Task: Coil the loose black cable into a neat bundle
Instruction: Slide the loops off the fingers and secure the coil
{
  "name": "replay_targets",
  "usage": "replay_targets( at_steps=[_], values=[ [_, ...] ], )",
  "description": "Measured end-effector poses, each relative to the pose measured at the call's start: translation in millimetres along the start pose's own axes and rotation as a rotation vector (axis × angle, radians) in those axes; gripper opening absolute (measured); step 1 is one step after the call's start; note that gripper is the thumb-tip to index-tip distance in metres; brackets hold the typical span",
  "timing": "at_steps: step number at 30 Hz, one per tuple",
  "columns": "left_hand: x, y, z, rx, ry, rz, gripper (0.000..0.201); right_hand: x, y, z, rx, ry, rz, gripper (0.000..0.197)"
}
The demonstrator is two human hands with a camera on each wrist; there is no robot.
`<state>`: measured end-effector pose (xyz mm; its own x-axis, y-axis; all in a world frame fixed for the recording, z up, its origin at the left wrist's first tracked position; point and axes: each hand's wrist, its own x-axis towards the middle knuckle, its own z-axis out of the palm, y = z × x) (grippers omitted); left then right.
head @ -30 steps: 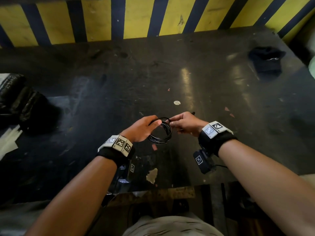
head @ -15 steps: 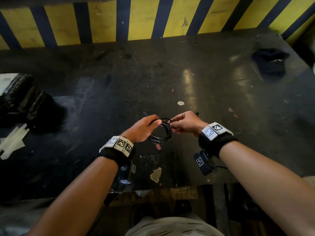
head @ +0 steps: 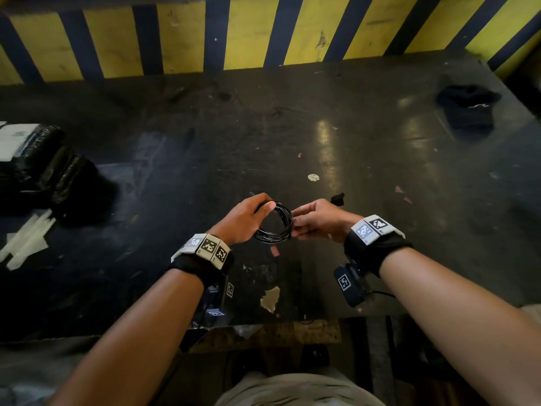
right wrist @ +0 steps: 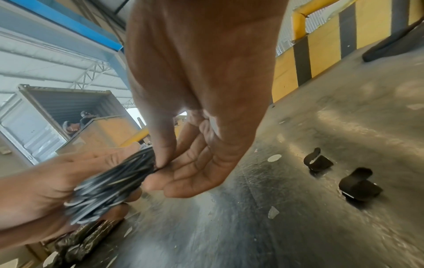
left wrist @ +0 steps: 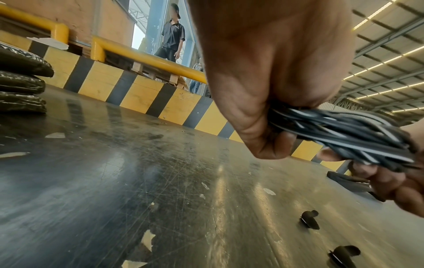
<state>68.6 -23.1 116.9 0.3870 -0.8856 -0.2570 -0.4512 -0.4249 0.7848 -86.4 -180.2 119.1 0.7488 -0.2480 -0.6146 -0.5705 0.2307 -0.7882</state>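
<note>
The black cable (head: 275,234) is wound into a small round coil, held above the dark table (head: 292,136) between both hands. My left hand (head: 251,215) grips the coil's left side, fingers and thumb curled round the strands (left wrist: 339,130). My right hand (head: 310,222) pinches the coil's right side with thumb and fingertips (right wrist: 160,159). In the right wrist view the bundled strands (right wrist: 110,186) run from my left palm to that pinch. The cable's ends are hidden.
Two small black clips (right wrist: 317,161) (right wrist: 359,186) lie on the table just right of my hands. A black cap (head: 468,105) sits at the far right, stacked black wrapped bundles (head: 44,165) at the left. A yellow-and-black striped barrier (head: 263,33) bounds the far edge.
The coil stays between both hands with the same grips. The view has tilted slightly; the hands have hardly moved.
</note>
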Motion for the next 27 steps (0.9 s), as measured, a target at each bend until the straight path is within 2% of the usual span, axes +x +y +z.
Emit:
replay_targets(
  at_steps=[6,8,10,13,18,21,24,27],
  values=[
    [3,0,3,0.019,0.053,-0.063,0.021,-6,-4,2,-0.004,0.022,-0.021,0.023],
    [4,1,8,0.022,0.074,-0.085,0.020,-7,-6,4,-0.109,0.037,-0.025,0.030],
    [5,2,13,0.010,0.072,-0.102,0.021,-4,-4,8,-0.297,0.112,-0.058,0.036],
    [7,1,18,-0.030,0.014,-0.125,0.021,2,4,8,-0.461,0.267,-0.109,0.027],
    [10,10,22,-0.227,-0.232,-0.249,0.021,-4,18,-2,-0.633,0.356,-0.207,0.022],
    [13,18,33,-0.250,-0.247,-0.293,0.021,-9,28,-3,-0.649,0.424,-0.271,0.025],
    [16,19,44,-0.262,-0.244,-0.320,0.039,-10,41,-9,-0.576,0.512,-0.315,0.029],
    [17,20,50,-0.253,-0.220,-0.284,0.035,-14,50,-20,-0.472,0.496,-0.308,0.032]
  ],
)
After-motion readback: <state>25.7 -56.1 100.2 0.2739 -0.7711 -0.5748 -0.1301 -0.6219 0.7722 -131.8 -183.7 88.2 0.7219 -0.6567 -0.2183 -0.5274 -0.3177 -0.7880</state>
